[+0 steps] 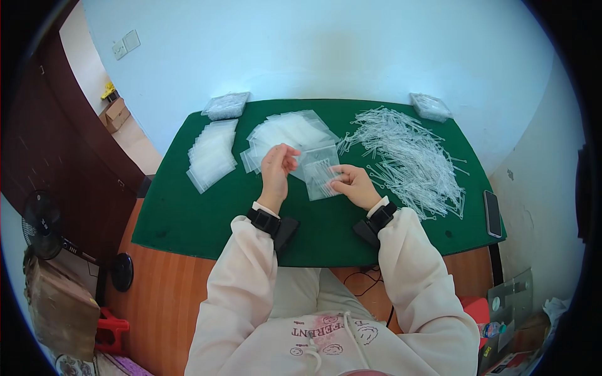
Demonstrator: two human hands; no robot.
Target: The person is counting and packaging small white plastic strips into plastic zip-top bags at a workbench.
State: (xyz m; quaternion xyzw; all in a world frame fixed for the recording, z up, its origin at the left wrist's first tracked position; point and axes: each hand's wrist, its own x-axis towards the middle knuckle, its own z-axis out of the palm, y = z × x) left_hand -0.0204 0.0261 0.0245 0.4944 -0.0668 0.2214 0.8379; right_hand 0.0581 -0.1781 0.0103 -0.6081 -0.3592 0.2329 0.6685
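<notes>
Right hand (351,185) pinches a clear bag (318,180) of thin sticks (321,168) above the worktop (200,219); the left hand (279,166), loosely curled, looks free beside it. I'd worry that, if unsealed, a tilt could spill them.

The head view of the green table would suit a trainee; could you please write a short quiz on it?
1. Which hand pinches the clear bag with thin sticks inside?
2. True or false: the phone lies to the right of the pile of loose clear sticks.
3. Fill the gap: the middle fan of clear bags lies to the ___ of that pile.

Key:
1. The right hand.
2. True.
3. Left.
</notes>
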